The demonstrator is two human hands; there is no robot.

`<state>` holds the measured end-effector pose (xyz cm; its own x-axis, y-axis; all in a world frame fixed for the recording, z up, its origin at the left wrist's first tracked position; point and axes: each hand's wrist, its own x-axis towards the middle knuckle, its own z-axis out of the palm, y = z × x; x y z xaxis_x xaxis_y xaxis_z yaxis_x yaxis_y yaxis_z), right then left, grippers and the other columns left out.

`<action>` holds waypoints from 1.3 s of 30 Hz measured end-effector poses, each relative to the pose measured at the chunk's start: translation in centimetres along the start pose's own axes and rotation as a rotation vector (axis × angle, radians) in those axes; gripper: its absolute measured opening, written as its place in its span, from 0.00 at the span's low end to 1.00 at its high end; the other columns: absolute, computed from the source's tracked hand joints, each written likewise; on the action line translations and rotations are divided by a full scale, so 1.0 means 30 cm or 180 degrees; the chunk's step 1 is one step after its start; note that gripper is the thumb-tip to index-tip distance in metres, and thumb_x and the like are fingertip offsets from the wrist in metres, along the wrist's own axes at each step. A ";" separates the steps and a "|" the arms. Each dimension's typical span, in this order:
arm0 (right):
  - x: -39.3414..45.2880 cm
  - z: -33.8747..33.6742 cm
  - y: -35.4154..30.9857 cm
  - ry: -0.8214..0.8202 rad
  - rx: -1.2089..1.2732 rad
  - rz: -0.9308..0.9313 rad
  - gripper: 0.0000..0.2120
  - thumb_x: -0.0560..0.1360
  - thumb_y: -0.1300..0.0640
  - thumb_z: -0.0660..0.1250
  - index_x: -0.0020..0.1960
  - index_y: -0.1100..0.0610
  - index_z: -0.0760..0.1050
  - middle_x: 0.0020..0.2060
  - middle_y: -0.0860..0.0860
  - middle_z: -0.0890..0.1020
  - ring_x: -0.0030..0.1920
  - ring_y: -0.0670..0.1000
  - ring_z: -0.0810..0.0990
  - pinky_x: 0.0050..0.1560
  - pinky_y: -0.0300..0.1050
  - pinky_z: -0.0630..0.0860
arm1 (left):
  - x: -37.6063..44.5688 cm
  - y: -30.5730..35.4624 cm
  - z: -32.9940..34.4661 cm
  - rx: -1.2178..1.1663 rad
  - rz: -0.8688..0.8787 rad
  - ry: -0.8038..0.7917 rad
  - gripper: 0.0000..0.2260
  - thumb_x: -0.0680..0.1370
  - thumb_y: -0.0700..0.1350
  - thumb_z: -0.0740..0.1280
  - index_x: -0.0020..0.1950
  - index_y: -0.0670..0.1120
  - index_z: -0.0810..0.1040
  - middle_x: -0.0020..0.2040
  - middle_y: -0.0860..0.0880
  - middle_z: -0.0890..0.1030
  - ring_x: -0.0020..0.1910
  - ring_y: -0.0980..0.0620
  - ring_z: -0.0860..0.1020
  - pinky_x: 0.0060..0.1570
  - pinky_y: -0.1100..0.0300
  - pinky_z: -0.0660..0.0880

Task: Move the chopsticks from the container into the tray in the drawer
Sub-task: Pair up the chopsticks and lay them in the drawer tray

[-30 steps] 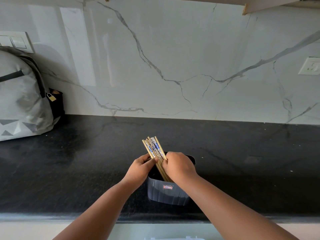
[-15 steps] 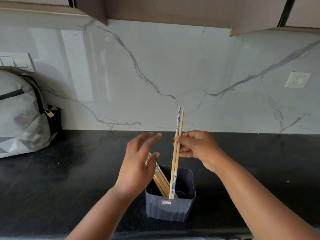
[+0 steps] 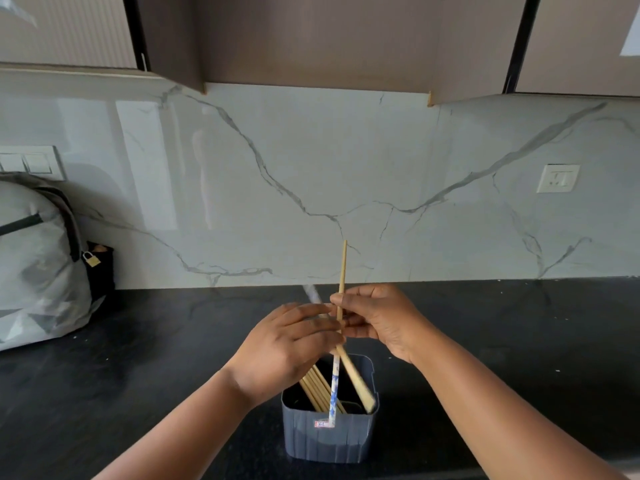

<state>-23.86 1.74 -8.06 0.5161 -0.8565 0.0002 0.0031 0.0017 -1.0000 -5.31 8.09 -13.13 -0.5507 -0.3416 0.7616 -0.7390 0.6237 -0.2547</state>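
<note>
Standing upright above the container [image 3: 330, 434]: 1 plain wooden chopstick [image 3: 343, 271], being pinched between thumb and fingertips of the right hand [image 3: 377, 320], directly over the container's open top. Slanting below the hands: 1 blue-and-white patterned chopstick [image 3: 334, 389], its lower end hanging in front of the container's near wall, and 1 wider pale chopstick [image 3: 356, 379], its lower end leaning toward the container's right rim. Reaching across both from the container's left: the left hand [image 3: 287, 344], fingers curled around the sticks; exactly which ones being gripped, hard to tell, the contact being hidden behind the knuckles. Still leaning inside the container, toward its left side: a bundle of plain chopsticks [image 3: 317, 389]. Sitting at the near edge of the black countertop [image 3: 156, 358]: the container itself, dark grey, ribbed, a small label on its front. Resting well to the container's left, against the marble backsplash [image 3: 311, 168]: a grey backpack [image 3: 34, 258] with a small padlock [image 3: 90, 259]. Showing on the wall far right of the container: a socket [image 3: 557, 178]; far left, a switch plate [image 3: 31, 162]. Hanging above all: the wall cabinets [image 3: 311, 39].
</note>
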 end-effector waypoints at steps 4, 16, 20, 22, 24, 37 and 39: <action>-0.005 -0.006 -0.004 0.0059 0.0014 -0.0086 0.08 0.76 0.60 0.70 0.52 0.63 0.82 0.45 0.59 0.86 0.45 0.58 0.86 0.48 0.51 0.83 | 0.083 0.056 -0.048 -0.1752 -0.2432 0.0686 0.04 0.77 0.46 0.68 0.50 0.53 0.82 0.46 0.52 0.85 0.45 0.51 0.83 0.47 0.58 0.79; -0.015 0.040 0.010 0.0040 -0.0315 -0.0215 0.07 0.78 0.60 0.67 0.49 0.59 0.84 0.42 0.52 0.87 0.43 0.51 0.86 0.42 0.41 0.82 | 0.153 0.071 -0.050 -0.3579 -0.4417 0.0505 0.07 0.77 0.35 0.67 0.52 0.41 0.83 0.42 0.40 0.86 0.39 0.47 0.86 0.36 0.60 0.81; -0.014 0.053 0.022 0.0168 -0.0282 -0.0200 0.06 0.77 0.61 0.68 0.49 0.60 0.84 0.42 0.53 0.87 0.44 0.51 0.87 0.44 0.43 0.82 | 0.152 0.084 -0.040 -0.3744 -0.4484 0.0696 0.11 0.78 0.30 0.65 0.51 0.43 0.83 0.43 0.41 0.86 0.41 0.46 0.86 0.37 0.60 0.81; -0.015 0.058 0.028 0.0225 -0.0247 -0.0201 0.06 0.77 0.61 0.68 0.48 0.61 0.84 0.42 0.55 0.87 0.44 0.53 0.87 0.44 0.44 0.83 | 0.156 0.088 -0.034 -0.3751 -0.4508 0.0697 0.12 0.78 0.29 0.64 0.52 0.44 0.82 0.43 0.42 0.86 0.40 0.47 0.86 0.37 0.61 0.81; -0.018 0.062 0.030 0.0220 -0.0211 -0.0170 0.06 0.77 0.62 0.68 0.47 0.61 0.84 0.41 0.57 0.87 0.44 0.54 0.87 0.44 0.45 0.83 | 0.158 0.089 -0.027 -0.3694 -0.4488 0.0702 0.13 0.77 0.29 0.64 0.54 0.44 0.81 0.44 0.43 0.85 0.40 0.49 0.86 0.38 0.61 0.81; -0.029 0.069 0.038 0.0207 -0.0269 -0.0050 0.06 0.76 0.61 0.70 0.50 0.62 0.82 0.41 0.58 0.87 0.42 0.55 0.87 0.43 0.44 0.83 | 0.135 0.091 -0.026 -0.3780 -0.4525 0.0562 0.15 0.77 0.28 0.64 0.54 0.45 0.80 0.47 0.43 0.85 0.42 0.48 0.85 0.43 0.58 0.83; -0.030 0.067 0.040 0.0218 -0.0305 -0.0009 0.07 0.75 0.61 0.70 0.51 0.63 0.82 0.42 0.60 0.86 0.41 0.55 0.87 0.42 0.44 0.83 | 0.130 0.096 -0.021 -0.3680 -0.4498 0.0458 0.14 0.76 0.28 0.65 0.55 0.43 0.80 0.46 0.43 0.85 0.42 0.47 0.85 0.42 0.59 0.82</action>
<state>-22.58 3.55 -9.24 0.4565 -0.8897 0.0059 -0.0792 -0.0473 -0.9957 -9.34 8.99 -10.50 0.2548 -0.9644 0.0713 0.0746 0.0931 0.9929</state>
